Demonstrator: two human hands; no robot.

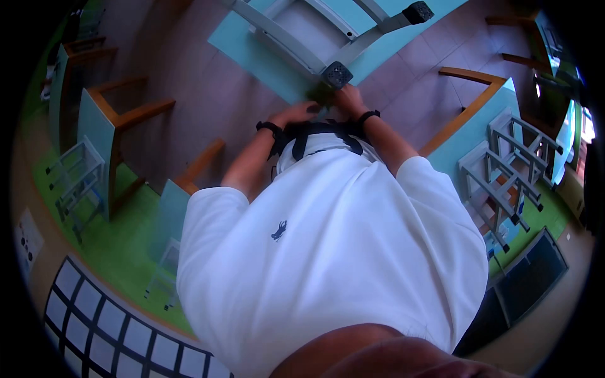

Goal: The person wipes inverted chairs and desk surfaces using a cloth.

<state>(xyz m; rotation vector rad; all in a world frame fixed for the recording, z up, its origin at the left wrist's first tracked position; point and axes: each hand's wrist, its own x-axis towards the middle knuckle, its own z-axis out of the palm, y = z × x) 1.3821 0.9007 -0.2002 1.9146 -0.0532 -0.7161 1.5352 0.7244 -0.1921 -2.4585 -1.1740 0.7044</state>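
A pale stool [296,28] lies upside down on a light blue tabletop [242,53], its legs ending in dark feet. Next to the nearest foot [337,74] is a small dark green item [321,93], blurred and too unclear to name. My right hand [348,99] is closed at that item, just below the stool foot; its fingertips are partly hidden. Lower and to the left, my left hand [299,113] is at the table's near corner, smeared by motion, so its fingers and any hold cannot be made out. Both wrists wear black bands.
Blue-topped tables with wooden legs stand at left [94,135] and right [488,126]. Grey-legged stools rest upside down on the right table [498,183], with another stool at far left [79,170]. Tiled floor [413,94] shows between the tables.
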